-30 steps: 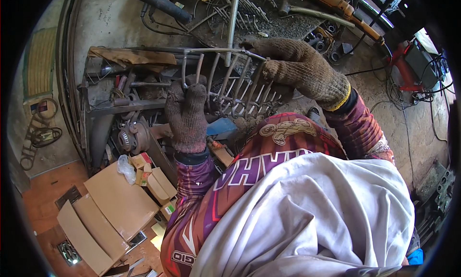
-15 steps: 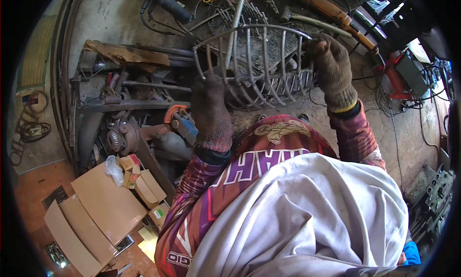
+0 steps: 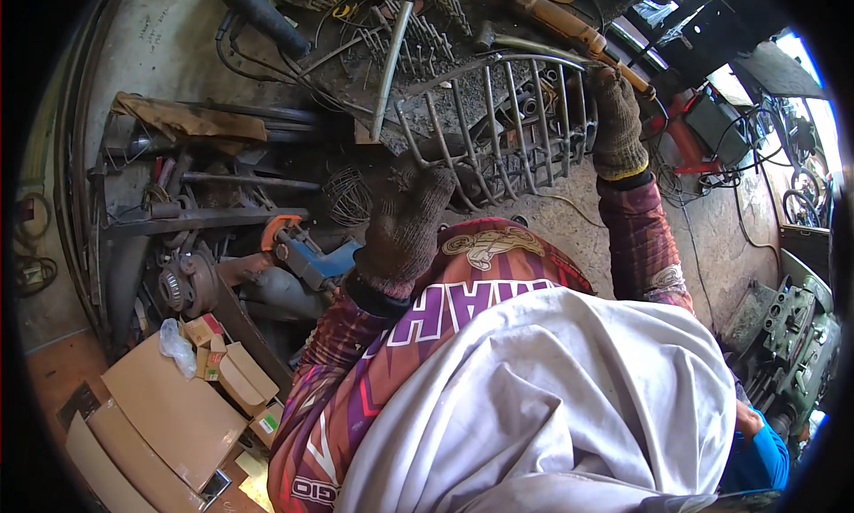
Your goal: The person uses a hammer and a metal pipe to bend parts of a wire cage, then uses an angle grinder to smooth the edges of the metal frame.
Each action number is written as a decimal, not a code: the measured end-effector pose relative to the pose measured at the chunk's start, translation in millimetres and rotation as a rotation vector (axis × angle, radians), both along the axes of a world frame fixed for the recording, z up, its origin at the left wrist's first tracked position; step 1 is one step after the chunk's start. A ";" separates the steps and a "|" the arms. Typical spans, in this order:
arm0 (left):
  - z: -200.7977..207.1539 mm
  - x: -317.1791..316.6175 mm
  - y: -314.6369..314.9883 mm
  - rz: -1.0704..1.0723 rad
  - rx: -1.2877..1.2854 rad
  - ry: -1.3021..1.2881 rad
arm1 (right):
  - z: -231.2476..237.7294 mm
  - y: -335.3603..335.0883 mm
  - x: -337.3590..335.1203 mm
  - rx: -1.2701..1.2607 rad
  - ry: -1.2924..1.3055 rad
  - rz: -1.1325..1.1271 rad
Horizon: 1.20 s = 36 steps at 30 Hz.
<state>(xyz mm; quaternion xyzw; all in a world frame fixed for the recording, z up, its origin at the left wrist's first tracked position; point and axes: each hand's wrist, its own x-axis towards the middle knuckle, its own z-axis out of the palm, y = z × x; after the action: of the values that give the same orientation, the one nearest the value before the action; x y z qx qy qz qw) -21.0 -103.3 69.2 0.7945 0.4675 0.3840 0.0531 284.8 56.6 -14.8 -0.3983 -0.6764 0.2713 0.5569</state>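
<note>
A curved metal grille (image 3: 525,126) of bent rods is raised in front of me, its ribs running between a top and a bottom bar. My right hand (image 3: 619,126), in a brown knitted glove, is closed around its upper right end. The gloved left hand (image 3: 405,224) is at the grille's lower left corner, closed on a rod there; its far fingers are dark and partly hidden. Behind the grille, a workbench (image 3: 356,77) carries a pale metal bar (image 3: 391,72), a hammer (image 3: 534,46) and several upright metal pins (image 3: 436,32).
An orange angle grinder (image 3: 565,28) lies at the back right. Left are metal stock (image 3: 240,182), a blue-and-orange tool (image 3: 311,255) and cardboard boxes (image 3: 173,397). A red-and-grey machine (image 3: 707,130) trails cables at right. Another person's blue sleeve (image 3: 761,455) shows at lower right.
The grille and my right hand have shifted slightly rightward in the picture. My left hand has turned, with its thumb side now uppermost. The whole view has swung, so the surroundings sit further left.
</note>
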 end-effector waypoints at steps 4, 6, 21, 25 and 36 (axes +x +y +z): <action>10.3 6.3 2.0 0.015 -0.183 -0.164 | 30.2 1.5 -10.0 0.233 -0.146 -0.002; 21.5 11.6 5.7 0.003 -0.468 -0.521 | 44.3 4.7 -8.0 0.094 -0.021 0.112; -34.9 -58.1 131.5 0.471 -0.538 0.075 | 122.0 37.4 5.9 -0.110 -0.442 0.130; -40.5 -57.2 160.7 0.646 -0.638 0.242 | 111.3 63.3 -10.9 -0.188 -0.424 0.224; -25.7 -108.2 107.0 0.285 -0.574 -0.887 | 128.5 78.6 -72.6 -0.207 -0.697 0.451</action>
<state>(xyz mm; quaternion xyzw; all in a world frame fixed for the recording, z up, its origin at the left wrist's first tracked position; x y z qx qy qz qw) -129.3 3.7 43.5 0.4385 0.5893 0.5427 0.4073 212.3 135.2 113.7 -0.3622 -0.8635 0.3019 0.1789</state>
